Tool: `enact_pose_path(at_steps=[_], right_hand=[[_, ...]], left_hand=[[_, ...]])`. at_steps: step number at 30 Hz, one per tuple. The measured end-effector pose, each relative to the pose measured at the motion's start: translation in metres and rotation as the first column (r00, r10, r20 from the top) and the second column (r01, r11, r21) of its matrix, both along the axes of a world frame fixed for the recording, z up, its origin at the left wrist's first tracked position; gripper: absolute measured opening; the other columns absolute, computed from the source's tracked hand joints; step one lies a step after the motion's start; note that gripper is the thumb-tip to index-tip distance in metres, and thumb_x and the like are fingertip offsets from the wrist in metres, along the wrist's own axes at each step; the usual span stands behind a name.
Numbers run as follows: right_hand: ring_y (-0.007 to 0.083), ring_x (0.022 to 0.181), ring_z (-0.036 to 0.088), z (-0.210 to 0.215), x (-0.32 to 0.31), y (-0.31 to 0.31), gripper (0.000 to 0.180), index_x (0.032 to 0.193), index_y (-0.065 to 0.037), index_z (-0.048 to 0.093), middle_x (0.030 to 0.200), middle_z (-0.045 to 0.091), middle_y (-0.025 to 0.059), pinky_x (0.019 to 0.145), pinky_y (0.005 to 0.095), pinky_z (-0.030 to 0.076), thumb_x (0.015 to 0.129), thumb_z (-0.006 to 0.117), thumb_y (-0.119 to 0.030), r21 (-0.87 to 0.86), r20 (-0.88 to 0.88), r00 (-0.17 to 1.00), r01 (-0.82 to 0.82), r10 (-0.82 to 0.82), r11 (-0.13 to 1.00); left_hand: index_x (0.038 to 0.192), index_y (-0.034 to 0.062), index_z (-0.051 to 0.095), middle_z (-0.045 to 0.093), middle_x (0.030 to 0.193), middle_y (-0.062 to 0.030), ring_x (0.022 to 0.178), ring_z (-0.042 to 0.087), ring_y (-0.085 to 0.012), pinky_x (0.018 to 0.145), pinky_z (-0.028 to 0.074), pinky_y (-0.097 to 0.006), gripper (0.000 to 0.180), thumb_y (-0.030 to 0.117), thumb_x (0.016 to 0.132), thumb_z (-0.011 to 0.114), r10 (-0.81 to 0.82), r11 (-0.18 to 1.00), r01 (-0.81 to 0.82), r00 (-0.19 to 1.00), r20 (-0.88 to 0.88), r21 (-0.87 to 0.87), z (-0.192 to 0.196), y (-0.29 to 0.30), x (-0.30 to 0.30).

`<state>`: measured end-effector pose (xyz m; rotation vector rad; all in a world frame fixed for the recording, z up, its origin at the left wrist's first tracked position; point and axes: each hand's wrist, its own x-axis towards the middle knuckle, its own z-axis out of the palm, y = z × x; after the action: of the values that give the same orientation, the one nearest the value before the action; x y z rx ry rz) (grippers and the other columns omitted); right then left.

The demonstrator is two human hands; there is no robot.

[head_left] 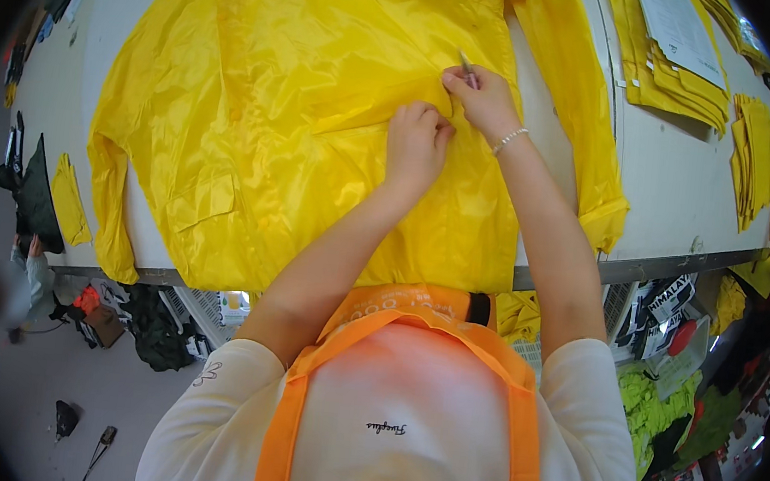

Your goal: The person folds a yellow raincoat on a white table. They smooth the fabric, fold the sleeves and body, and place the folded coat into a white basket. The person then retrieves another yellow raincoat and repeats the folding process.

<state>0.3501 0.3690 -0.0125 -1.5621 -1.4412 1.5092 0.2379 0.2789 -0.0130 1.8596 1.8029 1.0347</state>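
Note:
A glossy yellow jacket [328, 59] lies spread over the pale table, wrinkled, with its sleeves out to both sides. My left hand [415, 146] is closed, its fingertips pinching the jacket's fabric beside a raised fold. Just beyond it to the right, my right hand [483, 104] holds a slim, pointed, metallic tool [467, 70], its tip directed away from me. Its exact kind is too small to make out. Both hands are over the right half of the jacket. A flap [205, 208] shows on the jacket's left part.
Folded yellow garments [678, 88] are stacked at the far right, a white sheet [678, 32] on top. More yellow pieces [750, 160] lie beside them. Bright green garments [656, 406] fill the space below the table's right edge. Another person [14, 288] is at the left.

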Motion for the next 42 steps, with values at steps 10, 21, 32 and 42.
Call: enact_pose_path(at_steps=[10,21,32,42], right_hand=[[0.0326,0.079,0.06,0.05,0.045,-0.077,0.023,0.096,-0.002,0.052,0.087,0.06,0.0158,0.067,0.0393,0.048,0.087,0.057,-0.022,0.172,0.476,0.855,-0.32,0.206,0.932],[0.0288,0.08,0.058,0.042,0.042,-0.082,0.019,0.09,-0.005,0.053,0.087,0.056,0.0103,0.066,0.0387,0.048,0.082,0.062,-0.021,0.315,0.538,0.825,-0.386,0.172,0.867],[0.0257,0.075,0.059,0.038,0.03,-0.067,0.018,0.084,-0.005,0.054,0.084,0.058,0.0083,0.063,0.0365,0.047,0.08,0.062,-0.021,0.361,0.711,0.67,-0.606,0.21,0.709],[0.0124,0.058,0.049,0.013,0.047,-0.059,0.026,0.084,0.001,0.061,0.064,0.056,0.0051,0.055,0.0269,0.042,0.082,0.065,-0.024,0.098,0.063,0.998,0.002,-0.008,0.995]], left_hand=[[0.076,-0.0002,0.058,0.056,0.083,-0.0126,0.075,0.055,-0.0244,0.067,0.046,-0.032,0.011,0.007,0.075,0.066,0.009,0.967,0.055,0.968,0.25,-0.248,0.008,0.01,-0.023],[0.076,0.0006,0.063,0.056,0.083,-0.011,0.075,0.055,-0.0215,0.068,0.046,-0.03,0.01,0.008,0.073,0.069,0.015,0.945,0.048,0.982,0.188,-0.325,0.004,0.017,-0.019],[0.079,0.0002,0.062,0.055,0.083,-0.0068,0.07,0.053,-0.0133,0.065,0.045,-0.024,0.01,0.007,0.076,0.068,0.019,0.931,0.073,0.969,0.247,-0.358,0.004,0.017,-0.022],[0.078,0.0051,0.067,0.056,0.086,-0.0053,0.078,0.055,-0.0178,0.068,0.046,-0.029,0.006,0.007,0.073,0.071,-0.127,0.977,0.158,0.971,0.202,-0.144,0.003,0.003,-0.016]])
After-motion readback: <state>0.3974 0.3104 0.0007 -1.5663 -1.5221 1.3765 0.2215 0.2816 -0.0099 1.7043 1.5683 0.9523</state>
